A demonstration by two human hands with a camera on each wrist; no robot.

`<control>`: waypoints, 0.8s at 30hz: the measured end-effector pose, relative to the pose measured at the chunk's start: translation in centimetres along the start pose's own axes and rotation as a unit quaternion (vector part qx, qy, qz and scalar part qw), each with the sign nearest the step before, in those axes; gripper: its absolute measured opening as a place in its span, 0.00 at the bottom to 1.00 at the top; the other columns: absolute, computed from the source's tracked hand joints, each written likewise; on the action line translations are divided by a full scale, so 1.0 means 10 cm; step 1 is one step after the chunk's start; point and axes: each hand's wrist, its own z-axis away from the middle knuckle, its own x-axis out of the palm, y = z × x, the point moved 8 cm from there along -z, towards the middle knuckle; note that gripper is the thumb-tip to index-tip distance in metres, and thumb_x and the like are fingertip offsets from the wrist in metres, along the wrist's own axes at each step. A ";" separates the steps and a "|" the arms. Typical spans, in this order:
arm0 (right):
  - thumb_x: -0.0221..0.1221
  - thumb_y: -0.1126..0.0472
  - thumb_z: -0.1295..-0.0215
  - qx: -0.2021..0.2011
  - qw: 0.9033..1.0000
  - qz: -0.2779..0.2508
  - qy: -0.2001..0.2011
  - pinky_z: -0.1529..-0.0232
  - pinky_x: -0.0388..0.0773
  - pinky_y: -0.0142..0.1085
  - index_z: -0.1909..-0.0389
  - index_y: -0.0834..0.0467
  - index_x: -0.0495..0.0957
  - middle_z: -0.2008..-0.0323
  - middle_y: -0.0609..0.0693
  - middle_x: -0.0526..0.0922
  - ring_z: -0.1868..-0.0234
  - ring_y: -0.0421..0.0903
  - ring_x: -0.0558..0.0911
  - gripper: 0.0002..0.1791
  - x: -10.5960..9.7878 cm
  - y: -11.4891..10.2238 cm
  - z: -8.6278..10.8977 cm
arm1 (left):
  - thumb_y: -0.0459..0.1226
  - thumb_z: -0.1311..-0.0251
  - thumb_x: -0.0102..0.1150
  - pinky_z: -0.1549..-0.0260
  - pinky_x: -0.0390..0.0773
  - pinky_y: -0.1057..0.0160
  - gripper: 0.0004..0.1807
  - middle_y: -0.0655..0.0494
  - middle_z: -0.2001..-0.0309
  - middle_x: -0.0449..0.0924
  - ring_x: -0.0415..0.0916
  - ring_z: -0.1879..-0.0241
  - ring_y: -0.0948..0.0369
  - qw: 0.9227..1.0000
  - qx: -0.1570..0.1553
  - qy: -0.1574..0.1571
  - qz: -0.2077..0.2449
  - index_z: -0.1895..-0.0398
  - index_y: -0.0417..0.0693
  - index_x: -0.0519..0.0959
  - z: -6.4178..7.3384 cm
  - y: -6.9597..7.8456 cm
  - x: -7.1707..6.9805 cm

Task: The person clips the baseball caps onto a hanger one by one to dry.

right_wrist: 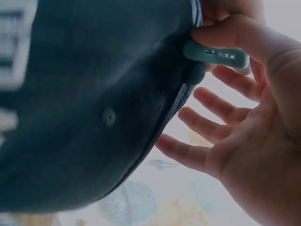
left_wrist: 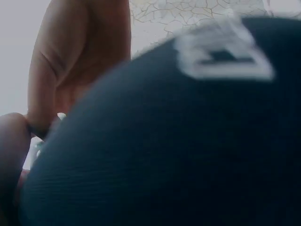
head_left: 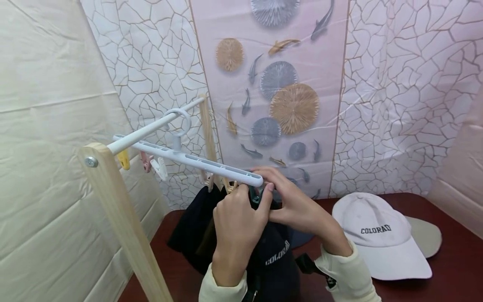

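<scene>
A navy baseball cap point(head_left: 277, 260) with white lettering hangs below the near end of a white clip hanger point(head_left: 211, 165). My right hand point(head_left: 298, 207) pinches a green clothespin point(right_wrist: 218, 55) between thumb and forefinger at the cap's edge. The other right fingers point(right_wrist: 207, 125) are spread beside the cloth. My left hand point(head_left: 237, 222), fingers curled, grips the cap's edge near the same clothespin. Much of its grip is hidden behind the hand in the head view and by the cap in the left wrist view.
The hanger hooks over a white rod point(head_left: 147, 130) on a wooden stand point(head_left: 117, 209). Yellow point(head_left: 123, 159) and pink point(head_left: 145, 161) clips hang along it. Another dark cap point(head_left: 196, 218) hangs beyond my left hand. A white cap point(head_left: 370, 226) overlaps a beige brim point(head_left: 424, 237) on the dark red table point(head_left: 460, 251).
</scene>
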 end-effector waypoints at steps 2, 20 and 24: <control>0.69 0.71 0.36 -0.015 1.000 -0.001 -0.001 0.42 0.71 0.39 0.24 0.50 0.67 0.26 0.47 0.68 0.36 0.46 0.72 0.41 -0.02 -0.07 0.02 | 0.59 0.27 0.60 0.87 0.59 0.64 0.27 0.61 0.86 0.63 0.61 0.88 0.63 1.000 0.006 0.006 0.005 0.74 0.47 0.79 0.01 0.03 -0.03; 0.63 0.71 0.27 -0.048 0.996 0.039 0.059 0.39 0.80 0.44 0.31 0.58 0.73 0.39 0.48 0.83 0.39 0.44 0.82 0.26 -0.07 -0.38 0.04 | 0.43 0.22 0.48 0.89 0.59 0.63 0.25 0.59 0.85 0.66 0.66 0.89 0.58 0.999 0.022 0.020 -0.023 0.84 0.52 0.72 0.06 0.14 -0.19; 0.63 0.70 0.26 -0.041 0.994 0.048 0.089 0.44 0.83 0.43 0.35 0.57 0.78 0.44 0.47 0.86 0.45 0.43 0.85 0.21 -0.11 -0.37 0.04 | 0.41 0.27 0.52 0.89 0.58 0.61 0.24 0.59 0.88 0.67 0.66 0.90 0.57 0.998 0.026 0.030 -0.047 0.86 0.53 0.71 0.06 0.13 -0.22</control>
